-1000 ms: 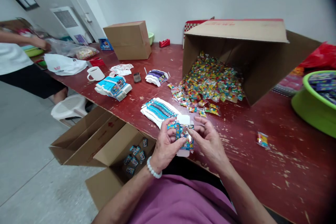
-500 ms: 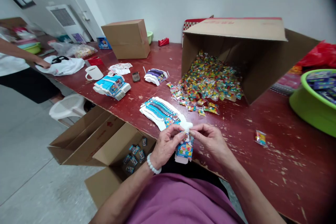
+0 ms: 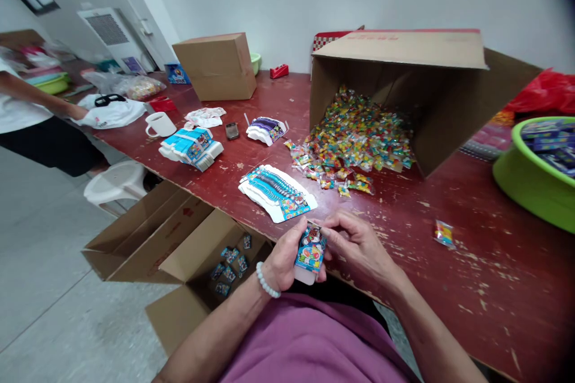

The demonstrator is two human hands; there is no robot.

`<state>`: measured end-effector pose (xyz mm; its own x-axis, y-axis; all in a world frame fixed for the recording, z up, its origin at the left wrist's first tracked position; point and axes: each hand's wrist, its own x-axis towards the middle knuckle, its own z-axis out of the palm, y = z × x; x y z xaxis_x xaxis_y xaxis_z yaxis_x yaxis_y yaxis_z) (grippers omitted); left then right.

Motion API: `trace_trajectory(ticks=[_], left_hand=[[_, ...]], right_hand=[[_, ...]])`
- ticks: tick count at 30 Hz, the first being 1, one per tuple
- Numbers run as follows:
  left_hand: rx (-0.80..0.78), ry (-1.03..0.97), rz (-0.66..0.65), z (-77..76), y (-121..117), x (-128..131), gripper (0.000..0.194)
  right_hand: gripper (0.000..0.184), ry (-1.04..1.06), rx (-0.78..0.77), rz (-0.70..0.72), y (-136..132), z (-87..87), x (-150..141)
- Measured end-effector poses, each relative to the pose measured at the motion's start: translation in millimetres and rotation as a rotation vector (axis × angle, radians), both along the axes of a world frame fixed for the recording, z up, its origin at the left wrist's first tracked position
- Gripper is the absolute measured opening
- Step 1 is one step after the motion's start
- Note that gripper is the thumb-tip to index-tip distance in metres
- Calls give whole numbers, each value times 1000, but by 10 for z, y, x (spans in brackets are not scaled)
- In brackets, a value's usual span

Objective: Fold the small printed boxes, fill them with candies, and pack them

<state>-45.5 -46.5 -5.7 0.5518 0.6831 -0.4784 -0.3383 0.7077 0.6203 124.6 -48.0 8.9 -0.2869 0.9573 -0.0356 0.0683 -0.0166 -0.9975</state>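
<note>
A small blue printed candy box [image 3: 311, 248] is in my left hand [image 3: 282, 260], thumb along its side and fingertips showing at the far side. Its lower end has a white flap sticking out. My right hand [image 3: 362, 243] is closed with thumb and fingertips at the box's top end, where the upper flap now lies folded down. Just beyond, a fanned stack of flat blue-and-white boxes [image 3: 276, 191] rests on the red table [image 3: 395, 263]. Wrapped candies [image 3: 359, 134] spill out of a cardboard box [image 3: 453, 108] lying on its side.
Below the table edge, an open carton [image 3: 202, 257] holds several small blue boxes. A green basin [image 3: 530, 185] stands at right, and one wrapped candy [image 3: 444, 233] lies nearby. A mug [image 3: 160, 125], a banded blue stack [image 3: 192, 148] and a person's arm [image 3: 45, 96] are at left.
The white top flap has been folded down. My left hand has shifted from pinching the flap to wrapping around the box; my right fingers stay at the top. The person's hand at left moved slightly.
</note>
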Motion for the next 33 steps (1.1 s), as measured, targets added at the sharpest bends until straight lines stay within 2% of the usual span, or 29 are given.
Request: trace_trajectory(ticks=[2, 5, 11, 16, 18, 21, 23, 25, 27, 30, 31, 33], left_hand=[[33, 54, 47, -10, 2, 23, 61], [134, 134, 65, -5, 7, 54, 65], [314, 204, -13, 14, 29, 50, 72], [350, 238, -23, 13, 34, 18, 72], [341, 235, -17, 6, 35, 18, 72], [281, 201, 9, -22, 34, 41, 71], [220, 169, 27, -58, 28, 68, 71], [159, 147, 51, -99, 19, 95, 71], [114, 128, 53, -128, 15, 106, 68], [107, 71, 33, -122, 39, 75, 64], [121, 59, 35, -108, 55, 53, 65], [163, 74, 61, -79, 90, -2, 61]], right_hand=[[26, -52, 34, 17, 6, 15, 21], [28, -9, -49, -6, 49, 48, 25], [31, 77, -175, -44, 145, 121, -10], [28, 106, -207, -50, 126, 129, -11], [25, 73, -141, -43, 91, 121, -3], [21, -33, 81, -2, 21, 79, -9], [17, -114, 254, -27, -22, 17, -37], [13, -183, 356, -87, -40, -68, -65], [14, -219, 345, -92, -8, -159, -60], [25, -266, 230, -26, 190, -284, 72], [28, -318, 222, -50, 298, -324, 149], [29, -522, 313, -266, 551, -410, 333]])
